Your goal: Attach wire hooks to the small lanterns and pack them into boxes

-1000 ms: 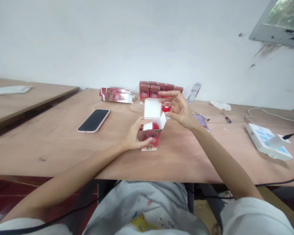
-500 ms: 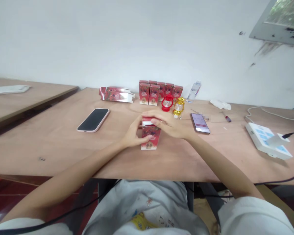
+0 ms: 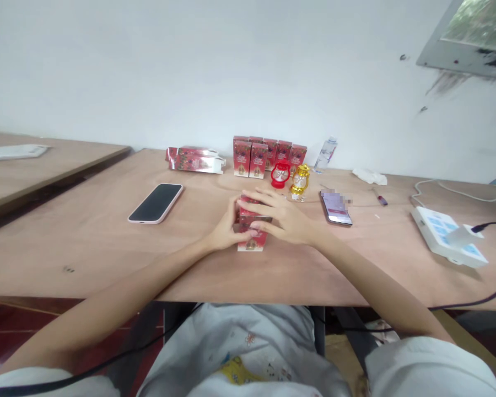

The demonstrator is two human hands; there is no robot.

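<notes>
A small red printed carton (image 3: 252,234) stands upright on the wooden table (image 3: 107,242) in front of me. My left hand (image 3: 225,229) grips its left side. Over its closed top lies my right hand (image 3: 279,218), fingers flat and pressing down on the lid. Behind them stand a red toy lantern (image 3: 280,173) and a gold toy lantern (image 3: 300,180), with a row of several matching red cartons (image 3: 268,154) at the wall.
A dark phone (image 3: 156,203) lies face up to the left, a lit phone (image 3: 336,207) to the right. Flattened red cartons (image 3: 194,160) lie at the back. A white power strip (image 3: 448,237) with a cable sits at the far right. A second table (image 3: 33,171) adjoins on the left.
The carton's white lid flap was up with a red object showing inside. My right hand came down and folded the top shut. Both lanterns are now uncovered behind it.
</notes>
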